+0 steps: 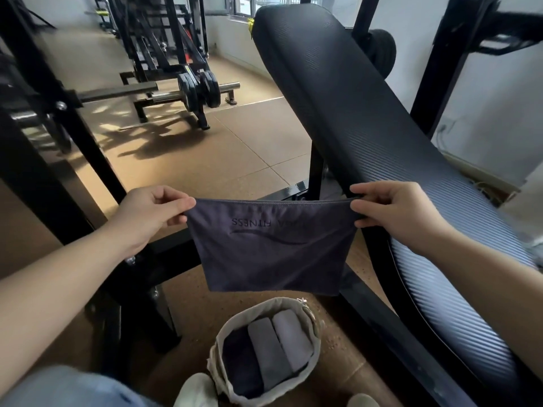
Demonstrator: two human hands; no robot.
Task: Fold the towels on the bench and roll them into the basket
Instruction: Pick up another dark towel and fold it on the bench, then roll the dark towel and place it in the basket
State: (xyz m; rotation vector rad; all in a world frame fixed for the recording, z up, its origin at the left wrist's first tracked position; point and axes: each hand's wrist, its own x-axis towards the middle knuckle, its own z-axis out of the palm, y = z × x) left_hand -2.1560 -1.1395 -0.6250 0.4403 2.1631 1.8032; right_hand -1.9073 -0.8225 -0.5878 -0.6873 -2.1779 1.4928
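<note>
Left hand [147,214] and right hand [390,211] each pinch 1 top corner of the dark towel [270,248], hanging taut between them, above the basket [311,321] holding 3 rolls. Keep tension even, corners level, then lay it on the bench [367,118] right of the grip.

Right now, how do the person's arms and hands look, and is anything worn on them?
Both are bare. The left hand and right hand wear no gloves, and I see no ring, watch or bracelet. No sleeve shows on the left forearm or the right forearm as far as the picture reaches.
</note>
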